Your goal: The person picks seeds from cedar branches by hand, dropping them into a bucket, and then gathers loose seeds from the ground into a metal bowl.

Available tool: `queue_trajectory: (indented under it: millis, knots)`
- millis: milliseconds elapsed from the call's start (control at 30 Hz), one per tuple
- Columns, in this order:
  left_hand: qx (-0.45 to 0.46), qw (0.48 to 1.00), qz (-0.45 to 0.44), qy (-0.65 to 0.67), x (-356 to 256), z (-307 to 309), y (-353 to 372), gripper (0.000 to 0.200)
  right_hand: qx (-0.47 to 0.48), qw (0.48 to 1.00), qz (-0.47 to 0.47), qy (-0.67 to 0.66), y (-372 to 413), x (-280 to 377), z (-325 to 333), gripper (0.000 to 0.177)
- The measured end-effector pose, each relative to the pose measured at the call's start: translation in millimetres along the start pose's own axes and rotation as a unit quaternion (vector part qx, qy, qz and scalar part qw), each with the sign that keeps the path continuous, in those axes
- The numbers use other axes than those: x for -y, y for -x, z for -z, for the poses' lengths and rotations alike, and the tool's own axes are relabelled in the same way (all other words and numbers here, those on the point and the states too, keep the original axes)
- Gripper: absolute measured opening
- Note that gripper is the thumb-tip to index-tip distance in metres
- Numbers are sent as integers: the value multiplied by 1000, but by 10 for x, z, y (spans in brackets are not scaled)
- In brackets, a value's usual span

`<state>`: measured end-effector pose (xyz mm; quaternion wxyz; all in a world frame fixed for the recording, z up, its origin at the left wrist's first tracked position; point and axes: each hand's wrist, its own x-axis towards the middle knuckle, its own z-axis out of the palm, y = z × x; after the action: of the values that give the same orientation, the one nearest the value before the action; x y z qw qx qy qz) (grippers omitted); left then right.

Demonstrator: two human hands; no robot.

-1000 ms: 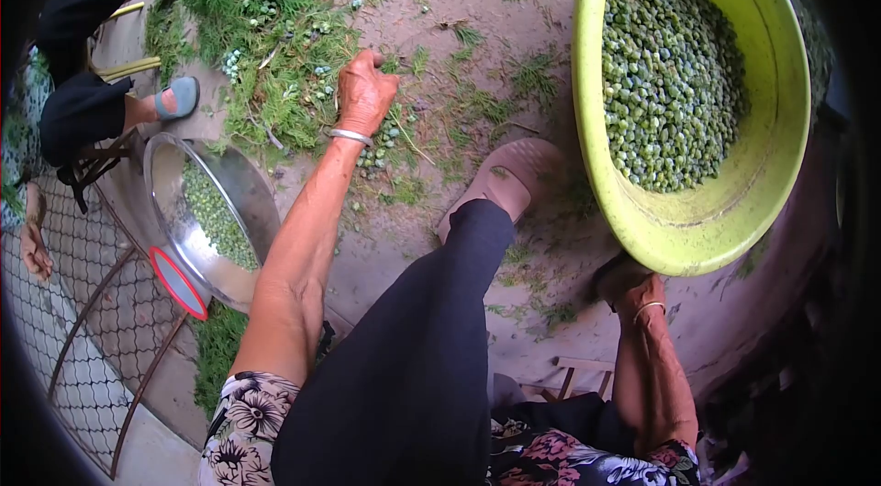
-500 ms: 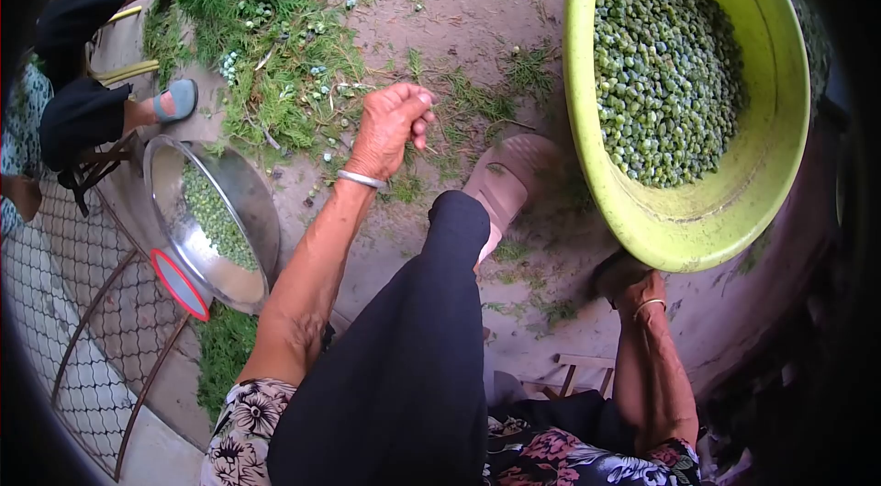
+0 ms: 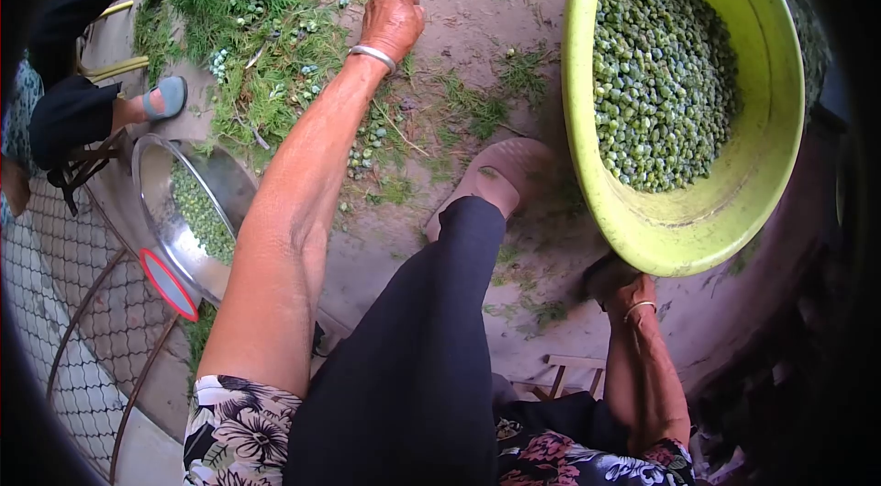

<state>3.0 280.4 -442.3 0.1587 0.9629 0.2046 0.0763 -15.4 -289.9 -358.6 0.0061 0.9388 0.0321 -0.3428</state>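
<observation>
My left hand is stretched far out, knuckles up, down at the dirt at the edge of a pile of green cypress-like sprigs with small bluish-green cones. Its fingers curl under and I cannot see what they hold. A silver bangle sits on that wrist. My right hand is tucked under the near rim of a big yellow-green basin, which stands tilted and holds a mass of green cones. Most of that hand is hidden by the rim.
A shiny metal bowl with some green cones lies at the left, beside a red-rimmed object and wire mesh. My slippered foot rests mid-ground. Another person's feet in grey shoes stand at top left.
My left hand lifted off the sprigs, drew back with its fingers pinched, then reached out farther up the ground. The right hand and basin stayed put.
</observation>
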Motion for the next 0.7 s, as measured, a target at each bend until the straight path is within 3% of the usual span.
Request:
queue_trajectory:
  millis: [33, 67, 100, 133, 200, 267, 300, 333, 367, 533, 567, 600, 700]
  knots:
    - [-1, 1000, 0, 0, -56, 57, -14, 7, -12, 1000, 7, -19, 29, 65, 37, 21]
    - [71, 968, 161, 180, -165, 147, -13, 7, -25, 999, 15, -39, 43, 99, 54, 21]
    - [138, 874, 310, 348, -274, 213, 0, 8, -25, 999, 16, -40, 19, 21, -17, 21]
    - [137, 875, 310, 347, -385, 226, 24, 8, -32, 999, 33, -24, -20, -128, -145, 21]
    - [143, 875, 246, 392, -636, 167, 46, 6, -40, 998, 51, -7, -32, -167, -201, 22]
    - [88, 944, 101, 301, -853, -35, 43, 6, -59, 998, 20, -6, -1, -79, -116, 22]
    - [103, 949, 96, 281, -954, -127, 42, 11, -61, 998, 18, -4, -25, -137, -109, 22]
    - [59, 973, 35, 222, -1010, -255, 77, 16, -13, 1000, -9, 12, -71, -223, -126, 22]
    - [55, 982, 11, 183, -1044, -329, 125, 17, 35, 998, -35, 26, -97, -231, -116, 23]
    - [84, 986, -61, 131, -967, -285, 180, 12, 49, 998, -36, 15, -35, 42, 36, 25]
    - [167, 931, 99, 308, -958, -85, 194, 10, 29, 999, -29, -6, -19, 61, 36, 26]
    - [236, 814, 253, 466, -931, 82, 243, 9, 30, 999, -27, -8, -44, 7, -10, 26]
    - [137, 590, 321, 728, -540, 413, 627, 6, 45, 998, -45, 14, -53, -165, -170, 28]
